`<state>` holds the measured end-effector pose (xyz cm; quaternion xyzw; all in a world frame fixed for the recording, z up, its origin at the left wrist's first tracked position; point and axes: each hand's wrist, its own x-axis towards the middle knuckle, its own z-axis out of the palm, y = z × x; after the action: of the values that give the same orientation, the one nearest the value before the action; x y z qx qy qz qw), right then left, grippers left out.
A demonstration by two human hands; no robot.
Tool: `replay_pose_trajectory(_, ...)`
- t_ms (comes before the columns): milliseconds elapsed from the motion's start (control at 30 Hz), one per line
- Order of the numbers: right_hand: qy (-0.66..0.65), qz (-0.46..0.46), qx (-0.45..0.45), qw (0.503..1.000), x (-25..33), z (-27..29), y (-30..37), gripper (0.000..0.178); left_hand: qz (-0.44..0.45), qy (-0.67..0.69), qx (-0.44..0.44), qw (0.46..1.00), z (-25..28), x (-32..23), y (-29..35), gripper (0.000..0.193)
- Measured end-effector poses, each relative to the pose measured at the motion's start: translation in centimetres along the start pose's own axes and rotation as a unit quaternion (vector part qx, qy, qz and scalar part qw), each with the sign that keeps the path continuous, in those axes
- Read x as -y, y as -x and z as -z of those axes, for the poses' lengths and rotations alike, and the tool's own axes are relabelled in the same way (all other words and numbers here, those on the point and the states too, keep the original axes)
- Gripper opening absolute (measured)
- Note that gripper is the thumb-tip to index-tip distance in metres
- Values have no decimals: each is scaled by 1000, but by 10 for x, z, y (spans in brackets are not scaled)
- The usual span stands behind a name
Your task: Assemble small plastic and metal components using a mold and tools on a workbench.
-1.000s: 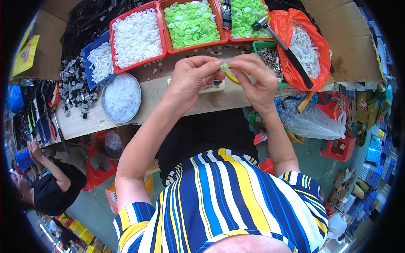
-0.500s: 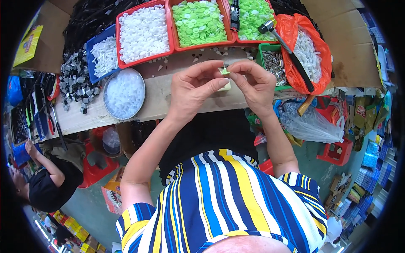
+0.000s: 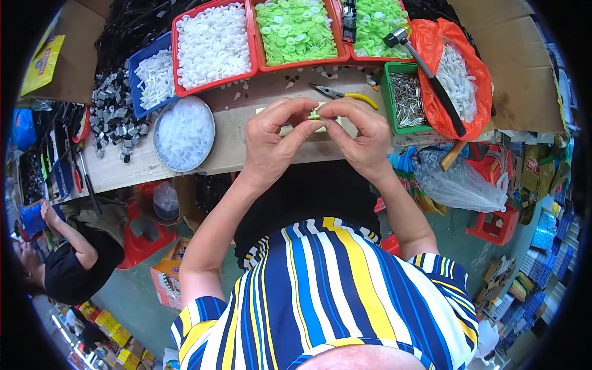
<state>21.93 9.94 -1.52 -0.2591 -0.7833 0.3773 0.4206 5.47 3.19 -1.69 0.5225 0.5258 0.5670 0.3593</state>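
Observation:
Over the near edge of the bench, my left hand (image 3: 272,137) and my right hand (image 3: 362,134) come together, thumbs and forefingers pinched. Between the fingertips they hold a small green plastic piece (image 3: 314,115) with a pale peg sticking up; fingers cover part of it. Beneath my hands lies a pale block (image 3: 285,130), mostly hidden. Just beyond them rest pliers (image 3: 354,97) with a yellow handle.
Behind stand a red tray (image 3: 254,55) of white plastic parts, trays of green discs (image 3: 293,31) and a green bin (image 3: 416,130) of metal pins. A hammer (image 3: 445,98) lies across an orange bag (image 3: 481,117). At left sits a round bowl (image 3: 184,168); a co-worker (image 3: 77,262) is beyond.
Both hands have shifted slightly left and a little lower, still pinching the green piece. The pliers and more of the pale block now show. The co-worker's arm has moved slightly.

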Motion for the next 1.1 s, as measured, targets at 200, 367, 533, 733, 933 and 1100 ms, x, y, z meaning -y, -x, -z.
replay_pose_trajectory(200, 80, 28, 37, 996, -12, -6, -2, 13, -61, -159, -25, 985, 8, 6, 5, 34)
replay_pose_trajectory(367, 147, 65, 52, 986, -24, -12, -5, 12, -169, -324, -39, 930, 24, 19, 17, 39)
replay_pose_trajectory(533, 175, 50, 72, 981, -24, -16, -8, 10, -236, -389, 1, 890, 27, 32, 26, 33)
replay_pose_trajectory(733, 209, 52, 120, 969, -21, -14, -12, 7, -263, -426, 20, 866, 24, 36, 26, 34)
replay_pose_trajectory(933, 221, 38, 193, 955, -16, -4, -21, 8, -281, -467, 38, 838, 21, 38, 24, 34)
replay_pose_trajectory(1100, 202, 48, 162, 965, -28, -8, -10, 19, -284, -482, 43, 828, 20, 38, 23, 34)
